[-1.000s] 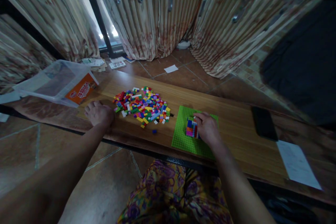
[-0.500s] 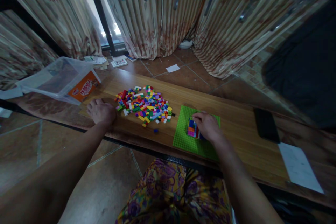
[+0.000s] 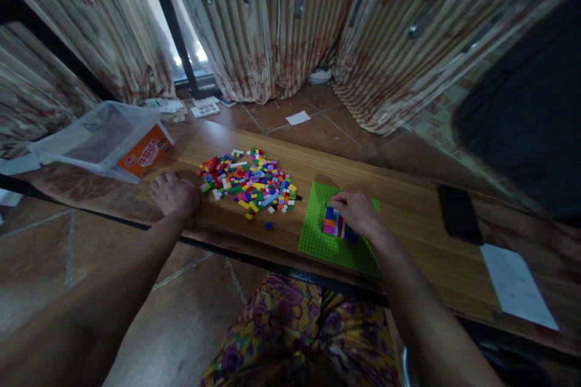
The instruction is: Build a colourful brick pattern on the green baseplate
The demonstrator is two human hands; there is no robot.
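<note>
A green baseplate (image 3: 320,239) lies on the wooden table (image 3: 408,242) in front of me. A small block of coloured bricks (image 3: 331,222) stands on it. My right hand (image 3: 356,211) rests over that block with its fingers curled down onto the top; I cannot make out whether anything is between the fingertips. To the left lies a pile of loose coloured bricks (image 3: 247,180). My left hand (image 3: 175,192) lies on the table just left of the pile, fingers bent and loosely closed, holding nothing I can see.
A clear plastic tub (image 3: 97,142) with an orange label lies tipped at the table's left end. A black phone (image 3: 458,214) and a white sheet of paper (image 3: 517,287) lie at the right. One blue brick (image 3: 269,226) lies alone near the front edge. Curtains hang behind.
My right hand has shifted slightly on top of the brick block. My left hand has stayed beside the pile.
</note>
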